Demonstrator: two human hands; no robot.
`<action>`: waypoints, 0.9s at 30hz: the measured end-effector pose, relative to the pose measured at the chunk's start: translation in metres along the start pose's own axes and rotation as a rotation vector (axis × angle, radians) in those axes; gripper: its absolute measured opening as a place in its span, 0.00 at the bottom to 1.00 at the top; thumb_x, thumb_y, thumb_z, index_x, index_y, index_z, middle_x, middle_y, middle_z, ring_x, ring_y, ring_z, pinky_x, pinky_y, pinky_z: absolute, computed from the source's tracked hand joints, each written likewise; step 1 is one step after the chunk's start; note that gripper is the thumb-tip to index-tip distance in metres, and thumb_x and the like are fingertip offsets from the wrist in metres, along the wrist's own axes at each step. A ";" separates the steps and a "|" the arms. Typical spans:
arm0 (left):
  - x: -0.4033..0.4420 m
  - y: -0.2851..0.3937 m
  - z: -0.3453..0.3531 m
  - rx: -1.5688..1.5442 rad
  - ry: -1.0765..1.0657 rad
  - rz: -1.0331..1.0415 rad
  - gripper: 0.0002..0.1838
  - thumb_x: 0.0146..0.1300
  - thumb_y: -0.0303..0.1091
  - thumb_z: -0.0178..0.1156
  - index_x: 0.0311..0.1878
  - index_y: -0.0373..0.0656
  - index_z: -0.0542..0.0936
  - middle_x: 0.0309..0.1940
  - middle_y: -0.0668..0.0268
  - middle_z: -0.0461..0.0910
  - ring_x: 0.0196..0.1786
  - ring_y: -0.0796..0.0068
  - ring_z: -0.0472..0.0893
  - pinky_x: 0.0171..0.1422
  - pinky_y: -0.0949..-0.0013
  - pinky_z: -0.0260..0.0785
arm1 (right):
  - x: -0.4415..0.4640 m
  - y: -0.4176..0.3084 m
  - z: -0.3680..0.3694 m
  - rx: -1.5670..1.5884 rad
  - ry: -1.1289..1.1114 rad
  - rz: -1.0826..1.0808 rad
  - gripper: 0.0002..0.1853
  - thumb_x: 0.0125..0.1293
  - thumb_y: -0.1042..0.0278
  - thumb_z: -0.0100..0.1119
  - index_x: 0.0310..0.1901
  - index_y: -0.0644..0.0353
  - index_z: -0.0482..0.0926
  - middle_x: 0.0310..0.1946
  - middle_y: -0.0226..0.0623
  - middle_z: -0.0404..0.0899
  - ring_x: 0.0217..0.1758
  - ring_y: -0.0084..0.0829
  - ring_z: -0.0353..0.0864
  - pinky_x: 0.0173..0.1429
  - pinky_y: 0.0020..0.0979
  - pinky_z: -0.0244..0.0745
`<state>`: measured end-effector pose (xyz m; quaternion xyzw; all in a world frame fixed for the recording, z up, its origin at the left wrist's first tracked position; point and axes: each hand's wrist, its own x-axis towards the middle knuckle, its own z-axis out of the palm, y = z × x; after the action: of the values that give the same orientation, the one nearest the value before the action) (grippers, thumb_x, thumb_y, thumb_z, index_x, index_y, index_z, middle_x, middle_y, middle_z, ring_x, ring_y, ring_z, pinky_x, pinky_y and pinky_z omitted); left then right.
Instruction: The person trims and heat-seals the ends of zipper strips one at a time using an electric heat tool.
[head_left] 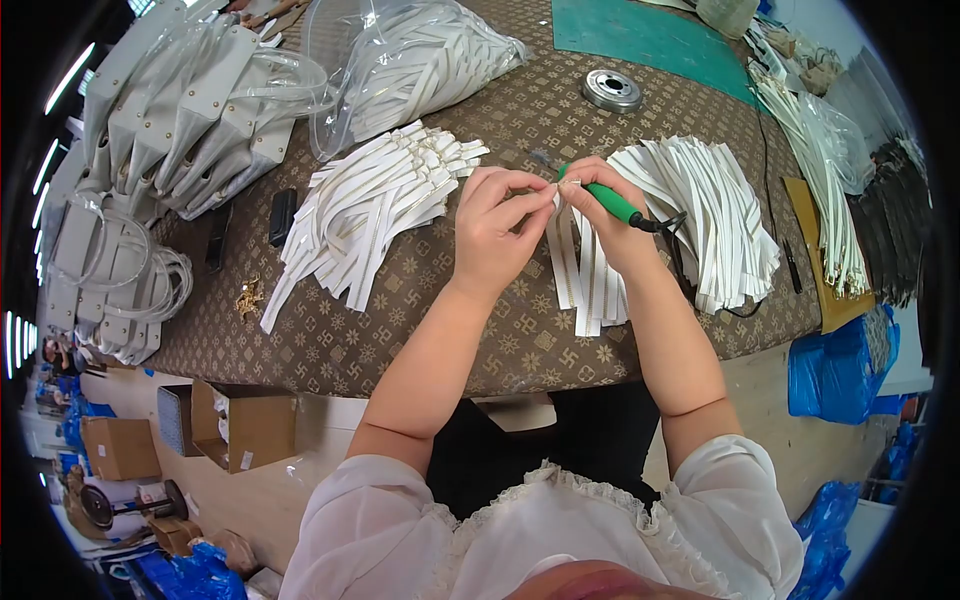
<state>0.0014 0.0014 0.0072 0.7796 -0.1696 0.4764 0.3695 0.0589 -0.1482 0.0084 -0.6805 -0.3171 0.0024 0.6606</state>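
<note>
My left hand [495,228] pinches the top end of a white zipper strip [564,262] between thumb and fingertips. The strip hangs down toward the table's front edge. My right hand [622,222] is closed around a green-handled soldering iron [612,203], its tip pointing away to the upper left. The right fingertips meet the left ones at the strip's end, and what lies exactly between them is too small to make out. On the left is a fanned pile of white zipper strips [375,200]. Another pile of zipper strips [705,220] lies right of my right hand.
A clear bag of strips [430,65] and grey handbags [190,110] occupy the back left. Small gold pieces [248,298] lie near a black case [283,217]. A round metal weight [612,90] stands before a green mat [650,45]. A cord [768,190] runs down the right side.
</note>
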 end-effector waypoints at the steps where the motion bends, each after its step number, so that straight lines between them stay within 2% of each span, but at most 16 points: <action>1: -0.002 -0.001 0.000 -0.013 0.024 -0.013 0.10 0.40 0.18 0.66 0.28 0.42 0.82 0.31 0.69 0.79 0.37 0.69 0.75 0.39 0.71 0.68 | -0.001 -0.001 0.001 0.022 -0.015 0.012 0.04 0.60 0.73 0.59 0.32 0.64 0.77 0.36 0.32 0.73 0.40 0.22 0.71 0.44 0.23 0.66; 7: -0.007 -0.003 0.000 -0.140 0.068 -0.125 0.10 0.41 0.18 0.65 0.29 0.42 0.82 0.31 0.68 0.79 0.38 0.70 0.75 0.40 0.71 0.68 | -0.001 -0.001 0.003 0.009 -0.044 -0.002 0.05 0.58 0.73 0.61 0.31 0.64 0.77 0.35 0.31 0.73 0.38 0.22 0.71 0.41 0.22 0.67; 10: -0.008 -0.003 0.003 -0.228 0.087 -0.268 0.10 0.43 0.18 0.64 0.30 0.42 0.81 0.32 0.68 0.79 0.38 0.71 0.75 0.41 0.72 0.68 | -0.002 -0.002 0.006 0.028 -0.027 0.014 0.06 0.57 0.73 0.63 0.29 0.64 0.76 0.32 0.31 0.73 0.36 0.22 0.71 0.41 0.23 0.67; 18: -0.011 -0.002 0.005 -0.262 0.077 -0.352 0.10 0.44 0.17 0.62 0.31 0.42 0.80 0.34 0.67 0.77 0.39 0.71 0.75 0.42 0.72 0.68 | -0.001 0.000 0.007 0.043 -0.049 0.019 0.08 0.56 0.72 0.65 0.28 0.64 0.75 0.31 0.30 0.73 0.35 0.23 0.71 0.41 0.24 0.66; 23: -0.010 -0.001 0.005 -0.224 0.056 -0.334 0.10 0.44 0.18 0.62 0.31 0.42 0.80 0.34 0.67 0.77 0.40 0.71 0.75 0.43 0.71 0.68 | -0.001 0.001 0.004 0.056 -0.058 0.015 0.08 0.56 0.71 0.65 0.28 0.64 0.75 0.31 0.30 0.73 0.35 0.23 0.71 0.41 0.24 0.66; 27: -0.008 0.000 0.002 -0.098 0.039 -0.232 0.10 0.45 0.17 0.62 0.31 0.41 0.80 0.33 0.66 0.77 0.38 0.72 0.75 0.41 0.72 0.68 | 0.000 0.003 0.004 0.020 -0.054 -0.005 0.07 0.55 0.71 0.65 0.29 0.64 0.76 0.31 0.31 0.73 0.35 0.23 0.71 0.41 0.24 0.66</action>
<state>-0.0013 -0.0005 -0.0008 0.7655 -0.0943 0.4367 0.4631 0.0583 -0.1449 0.0054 -0.6730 -0.3362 0.0222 0.6585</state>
